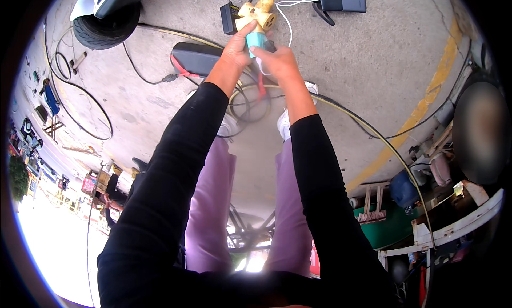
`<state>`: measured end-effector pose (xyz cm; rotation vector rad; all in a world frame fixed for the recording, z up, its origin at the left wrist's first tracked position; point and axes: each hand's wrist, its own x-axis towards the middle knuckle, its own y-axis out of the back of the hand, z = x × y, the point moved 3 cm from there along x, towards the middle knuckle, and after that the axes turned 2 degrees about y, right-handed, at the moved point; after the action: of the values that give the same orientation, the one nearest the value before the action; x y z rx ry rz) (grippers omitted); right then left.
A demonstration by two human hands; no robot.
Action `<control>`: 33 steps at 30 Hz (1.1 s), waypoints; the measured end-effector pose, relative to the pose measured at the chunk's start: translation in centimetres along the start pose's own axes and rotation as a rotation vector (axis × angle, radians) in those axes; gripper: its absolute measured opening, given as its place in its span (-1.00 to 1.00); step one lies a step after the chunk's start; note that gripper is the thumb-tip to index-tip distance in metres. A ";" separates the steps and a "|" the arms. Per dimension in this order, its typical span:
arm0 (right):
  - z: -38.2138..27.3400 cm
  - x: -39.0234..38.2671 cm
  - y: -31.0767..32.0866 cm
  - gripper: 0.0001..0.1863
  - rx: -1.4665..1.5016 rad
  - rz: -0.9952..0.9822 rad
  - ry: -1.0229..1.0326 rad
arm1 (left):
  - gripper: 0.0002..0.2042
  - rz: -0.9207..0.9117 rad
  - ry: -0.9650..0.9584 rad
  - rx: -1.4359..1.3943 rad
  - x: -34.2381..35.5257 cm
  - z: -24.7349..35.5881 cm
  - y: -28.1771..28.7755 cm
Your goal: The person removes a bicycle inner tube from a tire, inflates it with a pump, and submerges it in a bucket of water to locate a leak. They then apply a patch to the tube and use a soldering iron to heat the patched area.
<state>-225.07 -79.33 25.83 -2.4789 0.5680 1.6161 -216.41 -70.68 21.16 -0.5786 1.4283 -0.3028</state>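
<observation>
My left hand (235, 48) is closed at the near end of a yellow multi-outlet socket (261, 10), its thumb lying along the yellow part. Just below sits a small teal block (256, 42), like a charger, against the socket. My right hand (278, 61) pinches this teal block, with the thumb on its near edge. A short white cable (262, 68) hangs from under the block. Touching the socket's left side is a black adapter (229, 19). My fingers hide where the teal block meets the socket.
A dark power-bank-like device (344, 2) with a white cable lies at far right. A black battery-like case (196, 58) rests left of my hands, near a scooter wheel (105, 28). A yellowish hose (368, 126) and cords loop over the concrete. Metal racks (458, 228) stand at right.
</observation>
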 end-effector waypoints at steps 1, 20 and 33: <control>0.0 -0.1 0.1 -0.47 0.005 -0.001 0.013 | -0.52 0.002 -0.020 -0.032 -0.1 -0.1 0.0; 0.6 -3.2 1.5 -0.47 0.182 -0.058 -0.151 | -0.57 0.273 -0.170 -0.191 -0.2 -1.0 0.1; 2.6 3.3 4.4 -0.43 -0.570 0.592 0.286 | -0.56 0.220 -0.214 -0.290 0.1 1.9 -0.9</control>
<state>-227.74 -83.40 22.18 -3.2153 1.0982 1.8155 -214.44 -71.17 21.63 -0.6601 1.3208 0.1411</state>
